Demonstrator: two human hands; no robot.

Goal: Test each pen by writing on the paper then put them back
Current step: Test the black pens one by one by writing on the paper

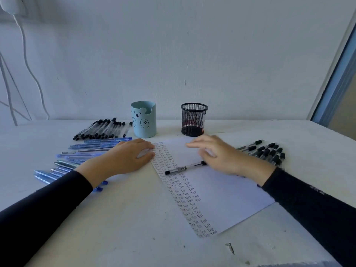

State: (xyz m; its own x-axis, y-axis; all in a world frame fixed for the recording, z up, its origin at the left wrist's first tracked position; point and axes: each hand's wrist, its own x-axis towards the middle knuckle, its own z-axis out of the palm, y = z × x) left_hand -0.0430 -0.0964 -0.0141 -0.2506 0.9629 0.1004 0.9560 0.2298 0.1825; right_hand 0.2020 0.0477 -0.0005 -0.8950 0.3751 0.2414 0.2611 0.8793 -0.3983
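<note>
Your left hand (127, 158) lies flat at the upper left edge of the white sheet of paper (227, 199). Its fingers are nearly straight and hold nothing, pinning the sheet to the pale surface (134, 218). Your right hand (221, 153) hovers, blurred, over the sheet's top, fingers loose, spread and empty — whether the thumb touches the pen's tail cannot be told. The clear-barrelled pen with a black cap (183, 168) lies slantwise on the paper just beside that hand, across columns of handwritten "Test".

Expect the pen to be light, stiff and smooth — likely to roll if nudged. A pinch at mid-barrel looks the surest hold. The thin paper will probably slide unless pressed.

Room is tight at the sides: blue pens (81, 151) fan out on the left, some under your forearm, and black-gripped pens (269, 151) bunch close on the right. A pale blue bear-faced cup (143, 119) and a black wire-mesh cup (194, 119) stand near the paper's far edge. Open room lies over the sheet's unwritten right half and toward you.
</note>
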